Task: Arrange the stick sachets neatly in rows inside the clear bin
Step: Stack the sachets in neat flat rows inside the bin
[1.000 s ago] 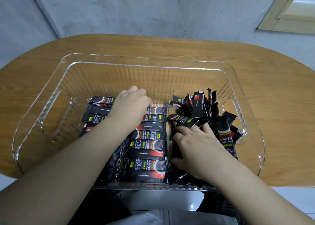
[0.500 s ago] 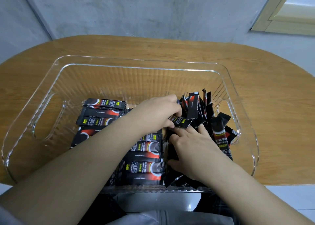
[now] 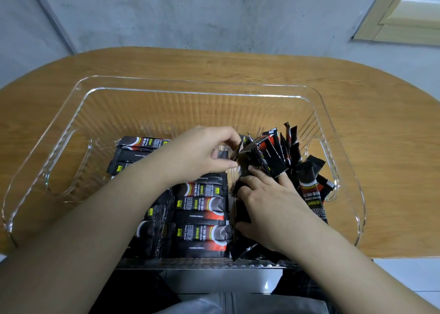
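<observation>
Clear plastic walls of the bin (image 3: 78, 113) rise in front of you on the rounded wooden worktop (image 3: 381, 128), with a cut-out handle in the left wall and another in the right.

On the left half of the bin floor, black stick sachets lie flat in rows (image 3: 202, 209), stacked from the near wall toward the middle, their red and white printing facing up. Your forearm crosses above part of these rows.

Your left hand (image 3: 202, 151) reaches over the rows toward the centre, thumb and fingers curled and pinching the upper end of one black sachet (image 3: 238, 150) at the left edge of the loose bunch.

Just to the right, your right hand (image 3: 269, 201) is wrapped around a bunch of upright sachets (image 3: 273, 156), thumb on the near left side, fingers curled round the front. The sachets fan out above your fingers, tilted at different angles.

Further right, more sachets (image 3: 309, 185) lean against the right wall near its handle opening, and a few lie loose under your right wrist by the near wall.
</observation>
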Demonstrator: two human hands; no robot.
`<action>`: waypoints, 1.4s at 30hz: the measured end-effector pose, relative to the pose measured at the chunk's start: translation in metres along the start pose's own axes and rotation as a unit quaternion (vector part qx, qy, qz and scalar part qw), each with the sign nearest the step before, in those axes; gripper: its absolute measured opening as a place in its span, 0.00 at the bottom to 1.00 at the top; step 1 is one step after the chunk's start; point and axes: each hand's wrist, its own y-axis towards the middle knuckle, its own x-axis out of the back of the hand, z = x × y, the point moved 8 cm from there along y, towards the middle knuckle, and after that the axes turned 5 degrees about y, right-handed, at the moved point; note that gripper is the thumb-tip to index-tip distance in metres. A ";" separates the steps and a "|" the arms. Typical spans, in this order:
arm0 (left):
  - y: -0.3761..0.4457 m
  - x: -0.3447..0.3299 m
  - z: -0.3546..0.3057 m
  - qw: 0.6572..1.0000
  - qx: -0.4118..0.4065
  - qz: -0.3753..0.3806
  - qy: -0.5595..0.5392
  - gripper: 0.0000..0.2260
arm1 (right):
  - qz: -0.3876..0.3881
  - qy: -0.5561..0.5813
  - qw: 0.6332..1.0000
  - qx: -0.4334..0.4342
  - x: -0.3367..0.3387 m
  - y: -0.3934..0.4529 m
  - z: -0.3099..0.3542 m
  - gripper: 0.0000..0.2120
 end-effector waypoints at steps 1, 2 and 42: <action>0.001 -0.003 -0.002 1.000 -0.003 0.006 0.000 0.11 | -0.002 0.000 1.000 0.000 0.000 0.000 0.000 0.25; 0.002 -0.005 -0.004 1.000 -0.007 0.010 0.000 0.12 | -0.007 0.001 1.000 -0.001 0.000 -0.001 0.000 0.25; -0.003 -0.017 0.039 0.926 0.042 0.010 0.375 0.11 | 0.001 0.005 1.000 0.001 0.000 0.000 0.000 0.27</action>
